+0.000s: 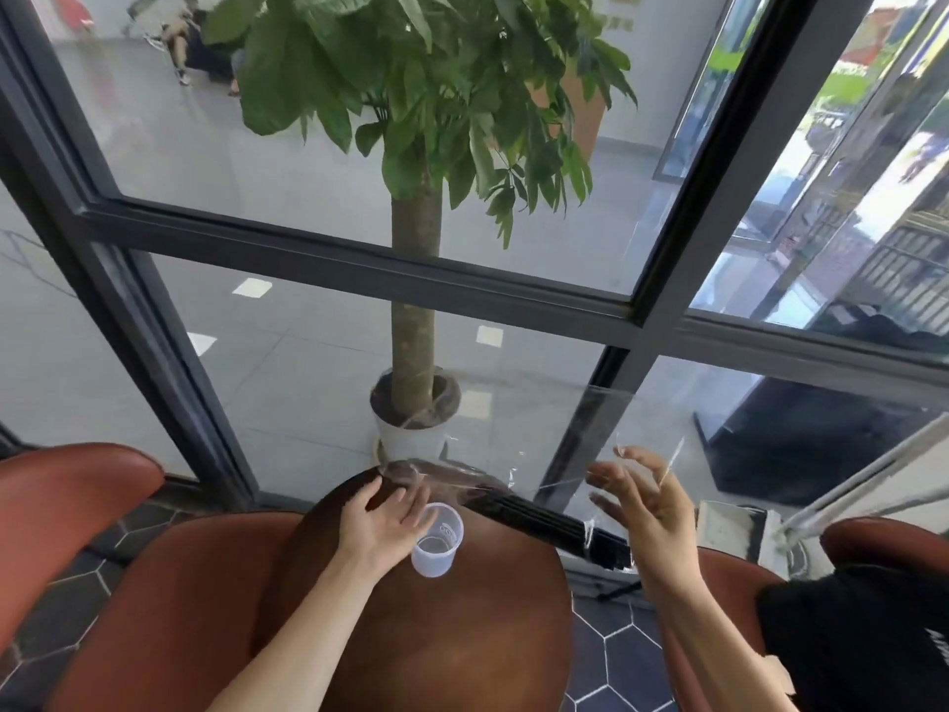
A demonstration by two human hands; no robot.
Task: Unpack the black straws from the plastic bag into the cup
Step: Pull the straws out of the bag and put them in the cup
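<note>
A bundle of black straws [539,521] lies across the round table's far right edge, partly inside a clear plastic bag [611,429]. The bag's loose film rises into the air above the straws. A clear plastic cup [437,544] stands upright on the table, with nothing in it. My left hand [382,516] lies flat with straight fingers against the cup's far-left side, touching the bag's crumpled left end [426,475]. My right hand [642,498] hovers over the straws' right end, fingers spread and loosely curved, fingertips at the film. No firm pinch shows.
The round brown table [436,634] is ringed by reddish-brown chairs [67,495]. Behind it is a dark-framed glass wall [359,259], with a potted tree [416,321] beyond. A black cloth item [862,634] lies on the right chair. The floor [621,655] has dark hexagonal tiles.
</note>
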